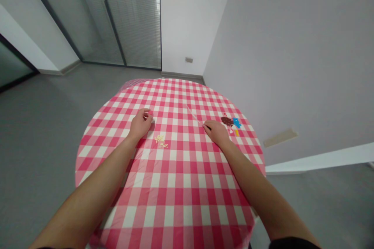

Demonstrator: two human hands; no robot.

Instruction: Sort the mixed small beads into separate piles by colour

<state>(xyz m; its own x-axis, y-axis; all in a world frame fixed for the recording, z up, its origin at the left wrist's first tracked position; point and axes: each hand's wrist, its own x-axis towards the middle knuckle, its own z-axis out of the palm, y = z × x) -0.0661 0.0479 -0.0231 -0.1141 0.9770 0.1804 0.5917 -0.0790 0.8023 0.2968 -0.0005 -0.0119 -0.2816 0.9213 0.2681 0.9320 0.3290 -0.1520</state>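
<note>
My left hand is over the left part of the checked tablecloth, its fingers curled in a loose ring with the index finger lifted. A small pale spot shows at its fingertips, too small to make out. Just to its lower right lies a scatter of small cream-coloured pieces, like beads. My right hand rests on the cloth with thumb and fingers pinched on the near end of a thin, clear string. From those fingertips the string runs away to the upper left across the cloth.
Right of my right hand are a pile of small dark brown pieces, a blue piece or cluster and a small yellow one. The round table wears a red-and-white checked cloth. A grey wall stands close on the right.
</note>
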